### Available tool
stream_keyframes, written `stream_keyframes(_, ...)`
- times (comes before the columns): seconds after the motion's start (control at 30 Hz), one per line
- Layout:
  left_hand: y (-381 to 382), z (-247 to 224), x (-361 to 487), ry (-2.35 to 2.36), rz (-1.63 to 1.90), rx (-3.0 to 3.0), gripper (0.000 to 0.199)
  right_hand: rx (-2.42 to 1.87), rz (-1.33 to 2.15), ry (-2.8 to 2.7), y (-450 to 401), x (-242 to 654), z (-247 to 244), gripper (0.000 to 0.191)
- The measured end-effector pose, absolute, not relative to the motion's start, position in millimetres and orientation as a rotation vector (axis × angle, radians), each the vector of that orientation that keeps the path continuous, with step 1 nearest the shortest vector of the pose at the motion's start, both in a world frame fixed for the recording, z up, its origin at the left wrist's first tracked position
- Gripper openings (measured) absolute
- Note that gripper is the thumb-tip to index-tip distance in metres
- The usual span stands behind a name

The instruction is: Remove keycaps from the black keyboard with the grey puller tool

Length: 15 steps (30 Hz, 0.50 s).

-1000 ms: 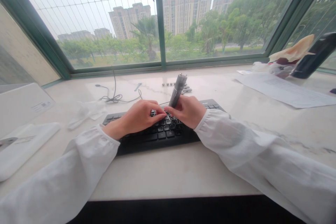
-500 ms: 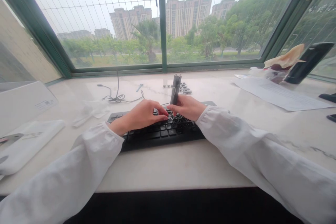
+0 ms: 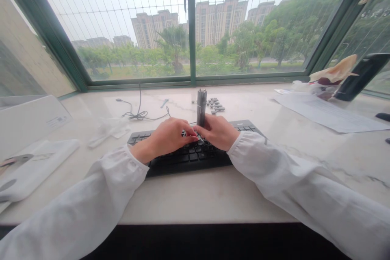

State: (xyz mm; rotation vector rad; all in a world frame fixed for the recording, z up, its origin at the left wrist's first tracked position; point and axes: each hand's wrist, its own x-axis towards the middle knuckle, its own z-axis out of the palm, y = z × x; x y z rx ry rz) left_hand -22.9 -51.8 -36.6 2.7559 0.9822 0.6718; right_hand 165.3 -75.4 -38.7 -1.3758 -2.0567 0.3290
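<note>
A black keyboard (image 3: pixel 183 166) lies before me with several keycaps off in its middle. My right hand (image 3: pixel 219 131) is closed around a dark grey keycap puller (image 3: pixel 201 107), held nearly upright over the keys. Thin wire shows along the puller's side and below my fingers, close to the key surface. My left hand (image 3: pixel 170 136) is over the left part of the keyboard, thumb and forefinger brought together beside the wire. What sits between those fingertips is too small to make out. Loose keycaps (image 3: pixel 215 105) lie on the white counter behind the keyboard.
A coiled black cable (image 3: pixel 138 114) and crumpled clear plastic (image 3: pixel 111 128) lie at the left. Farther left stand a white box (image 3: pixel 33 120) and a flat white package (image 3: pixel 45 166). At the right are paper sheets (image 3: pixel 317 109) and a dark upright object (image 3: pixel 362 77). A window closes off the back.
The keycap puller has gone from leaning right to more upright, and my right hand has turned slightly with it. My left fingertips remain by the wire. The whole view has shifted a little.
</note>
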Motion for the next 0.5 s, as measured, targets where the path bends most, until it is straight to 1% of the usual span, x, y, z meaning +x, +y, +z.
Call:
stream_keyframes(0.17, -50.6, -36.5, -23.3, 0.947, 0.653, 2.737, 0.019, -1.356, 0.385, -2.012, -74.2, 166.4, -43.6, 0.018)
stream_keyframes(0.5, -49.6, -35.5, -24.3, 0.883, 0.650, 2.738, 0.027, -1.382, 0.490, -1.944, -71.3, 167.3, -46.1, 0.017)
